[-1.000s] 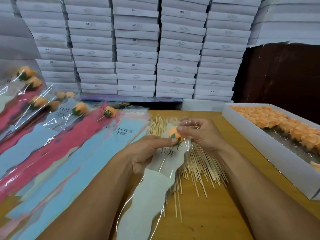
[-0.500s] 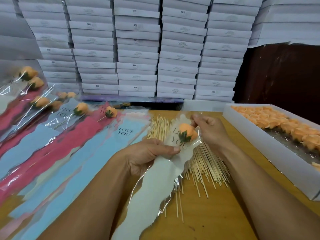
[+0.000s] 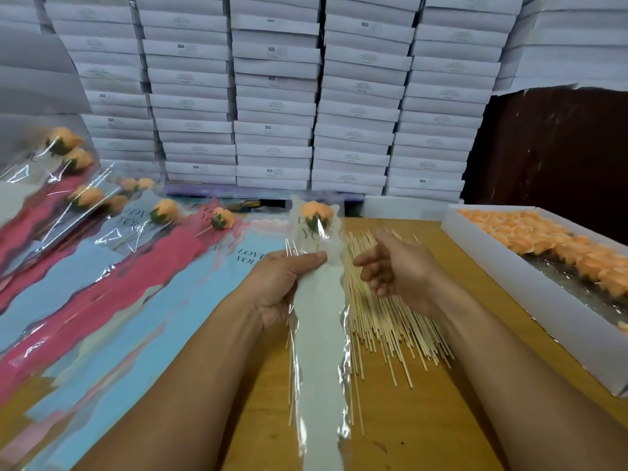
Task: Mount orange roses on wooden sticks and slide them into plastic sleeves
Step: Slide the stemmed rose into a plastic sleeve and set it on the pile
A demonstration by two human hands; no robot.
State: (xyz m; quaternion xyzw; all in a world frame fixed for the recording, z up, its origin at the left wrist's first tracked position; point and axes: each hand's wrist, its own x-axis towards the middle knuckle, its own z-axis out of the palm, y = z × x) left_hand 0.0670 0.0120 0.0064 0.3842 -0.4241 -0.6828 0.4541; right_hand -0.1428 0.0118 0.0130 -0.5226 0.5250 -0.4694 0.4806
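I'm watching my left hand (image 3: 285, 283) gripping a white plastic sleeve (image 3: 321, 334) at about mid-length, thumb pinching over the front. The orange rose (image 3: 316, 212) is sitting at the top of that sleeve, at twelve o'clock from the hand, with its stick running down inside. So this one looks sleeved, and I'm judging the step to be finishing off. My right hand (image 3: 397, 270) is hovering just at three o'clock of the sleeve, fingers (image 3: 368, 261) loosely spread and holding nothing, above the heap of wooden sticks (image 3: 390, 321) on the surface (image 3: 441, 419). Next I'm expecting to lay this piece at nine o'clock among the finished sleeves (image 3: 102, 266), then reach to two o'clock for a fresh bloom from the box of roses (image 3: 543, 246). That calls for a gentle pinch; the petals look soft.
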